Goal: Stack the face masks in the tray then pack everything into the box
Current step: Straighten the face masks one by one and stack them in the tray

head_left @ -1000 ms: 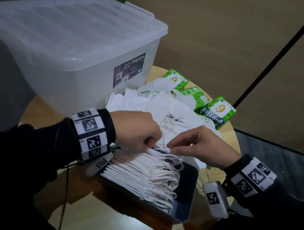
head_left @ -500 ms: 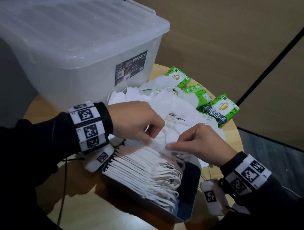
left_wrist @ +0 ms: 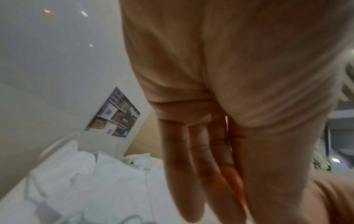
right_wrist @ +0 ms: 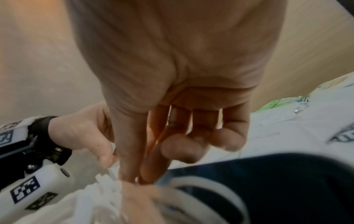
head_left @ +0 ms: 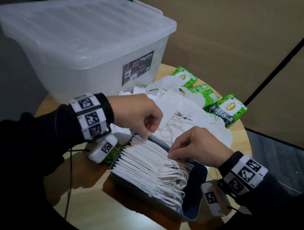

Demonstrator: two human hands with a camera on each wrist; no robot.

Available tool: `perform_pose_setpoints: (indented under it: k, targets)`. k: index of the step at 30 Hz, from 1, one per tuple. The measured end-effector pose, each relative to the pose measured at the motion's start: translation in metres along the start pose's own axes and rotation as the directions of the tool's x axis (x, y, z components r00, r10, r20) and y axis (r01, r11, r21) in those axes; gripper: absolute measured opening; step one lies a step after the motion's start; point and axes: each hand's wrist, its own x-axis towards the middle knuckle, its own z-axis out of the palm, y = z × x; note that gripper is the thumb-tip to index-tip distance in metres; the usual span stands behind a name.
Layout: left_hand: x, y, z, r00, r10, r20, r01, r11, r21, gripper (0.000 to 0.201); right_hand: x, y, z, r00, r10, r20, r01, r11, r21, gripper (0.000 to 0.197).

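Face masks [head_left: 151, 166] are standing on edge in a row inside the dark tray [head_left: 194, 197], folds running left to right, ear loops trailing toward its right side. Only the head view is showing the whole row; the right wrist view is showing fingertips [right_wrist: 128, 174] meeting the mask tops. Left hand [head_left: 137, 114] and right hand [head_left: 200, 146] are arching down, each pinching the rearmost mask.

head view looking down, wrist views close-up
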Motion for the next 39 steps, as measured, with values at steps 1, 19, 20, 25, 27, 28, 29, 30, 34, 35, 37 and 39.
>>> perform_pose_setpoints:
  k: [1, 19, 20, 25, 27, 28, 29, 30, 34, 35, 37, 39]
  targets:
    - [-0.005, -0.003, -0.005, 0.999, -0.023, -0.022, 0.023, 0.999, -0.027, 0.018, 0.000, 0.001, 0.000, 1.000, -0.001, 0.016, 0.002, 0.999, -0.035, 0.005]
    - [-0.052, -0.033, 0.027, 0.934, -0.280, 0.221, 0.294, 0.955, -0.032, 0.039, 0.020, -0.032, 0.014, 0.982, -0.144, 0.126, 0.172, 0.950, -0.260, 0.013]
    - [-0.052, -0.032, 0.030, 0.934, -0.273, 0.231, 0.285, 0.958, -0.017, 0.040, 0.020, -0.033, 0.014, 0.981, -0.145, 0.131, 0.175, 0.951, -0.253, 0.014]
    - [-0.053, -0.036, 0.027, 0.955, -0.239, 0.178, 0.251, 0.967, -0.052, 0.032, 0.005, -0.035, 0.000, 0.996, 0.086, -0.002, -0.082, 0.955, 0.284, 0.011]
    - [-0.054, -0.034, 0.024, 0.958, -0.235, 0.166, 0.250, 0.965, -0.074, 0.041, -0.008, -0.034, -0.008, 0.965, 0.257, -0.053, -0.183, 0.804, 0.566, 0.015]
    - [-0.054, -0.031, 0.023, 0.961, -0.229, 0.156, 0.240, 0.969, -0.053, 0.054, -0.014, -0.032, -0.010, 0.936, 0.339, -0.094, -0.198, 0.730, 0.654, 0.015]
    - [-0.055, -0.028, 0.022, 0.968, -0.211, 0.138, 0.215, 0.976, -0.017, 0.068, -0.021, -0.031, -0.011, 0.900, 0.417, -0.127, -0.208, 0.666, 0.716, 0.014]
    - [-0.056, -0.025, 0.021, 0.978, -0.180, 0.108, 0.178, 0.984, 0.022, 0.081, -0.027, -0.028, -0.011, 0.863, 0.485, -0.141, -0.216, 0.607, 0.765, 0.014]
    - [-0.060, -0.014, 0.028, 0.998, 0.046, 0.032, -0.048, 0.996, 0.071, 0.112, -0.055, -0.028, 0.016, 0.753, 0.650, -0.104, -0.166, 0.340, 0.926, 0.020]
    - [-0.059, -0.011, 0.032, 0.995, 0.094, 0.032, -0.097, 0.992, 0.076, 0.116, -0.062, -0.032, 0.028, 0.727, 0.677, -0.110, -0.122, 0.286, 0.951, 0.022]
    - [-0.058, -0.004, 0.046, 0.987, 0.153, 0.044, -0.157, 0.981, 0.116, 0.121, -0.074, -0.041, 0.055, 0.705, 0.698, -0.124, -0.043, 0.217, 0.975, 0.025]
    - [-0.055, 0.000, 0.061, 0.985, 0.164, 0.054, -0.171, 0.972, 0.159, 0.122, -0.082, -0.054, 0.076, 0.709, 0.696, -0.115, -0.018, 0.181, 0.983, 0.023]
